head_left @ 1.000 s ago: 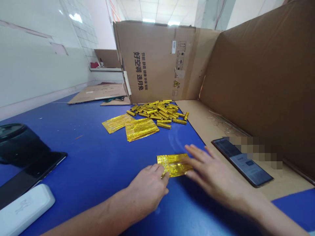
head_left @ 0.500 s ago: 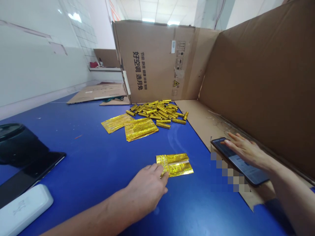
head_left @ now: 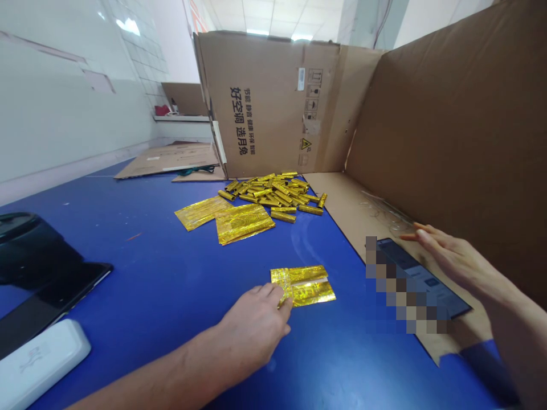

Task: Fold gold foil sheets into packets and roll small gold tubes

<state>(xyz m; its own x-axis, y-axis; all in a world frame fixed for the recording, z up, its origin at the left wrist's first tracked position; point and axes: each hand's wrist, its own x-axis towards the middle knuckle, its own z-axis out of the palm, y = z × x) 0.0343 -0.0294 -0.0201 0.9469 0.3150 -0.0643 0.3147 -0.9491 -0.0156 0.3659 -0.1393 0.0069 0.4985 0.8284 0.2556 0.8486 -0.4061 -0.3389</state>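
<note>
Left hand [head_left: 254, 327] low on a flat blue tabletop [head_left: 149, 285], fingers gathered, fingertips [head_left: 282, 296] against the near left corner of a flat, crinkled gold foil packet [head_left: 310, 286]. Pinch or mere press: impossible to tell from this angle, with the thumb out of sight behind the fingers. Foil's long axis running across the view from left to right, nearly level, with a pale slit along the middle and the short left end facing the left hand. Left hand clearly the nearer of the two. Right hand [head_left: 459, 262] well off to the right, open, fingers extended and slightly spread, over a black smartphone [head_left: 421, 279] lying on a tan cardboard sheet [head_left: 342, 205], well apart from the foil. Farther up the tabletop, two flat gold foil sheets [head_left: 243, 224] and a heap of small rolled gold foil tubes [head_left: 273, 196], right by an upright brown cardboard box panel [head_left: 265, 102].
</note>
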